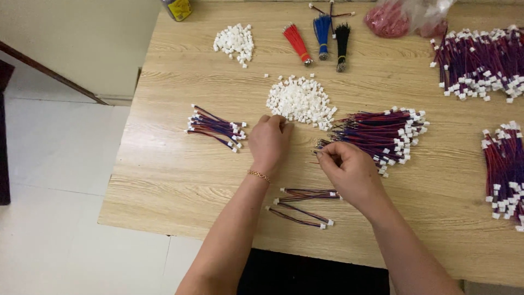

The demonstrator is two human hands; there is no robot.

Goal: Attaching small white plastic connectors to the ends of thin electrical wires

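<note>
My left hand rests on the wooden table, its fingertips touching the near edge of a heap of small white plastic connectors. My right hand pinches the bare ends of thin red and blue wires at the left tip of a fanned pile of wire leads with white plugs. Whether the left fingers hold a connector is hidden. A few finished leads lie between my forearms. A small bundle of leads lies left of my left hand.
A second connector heap sits at the back. Red, blue and black wire tassels lie behind it. Large lead piles fill the right back and right edge. A clear bag of red parts lies far back.
</note>
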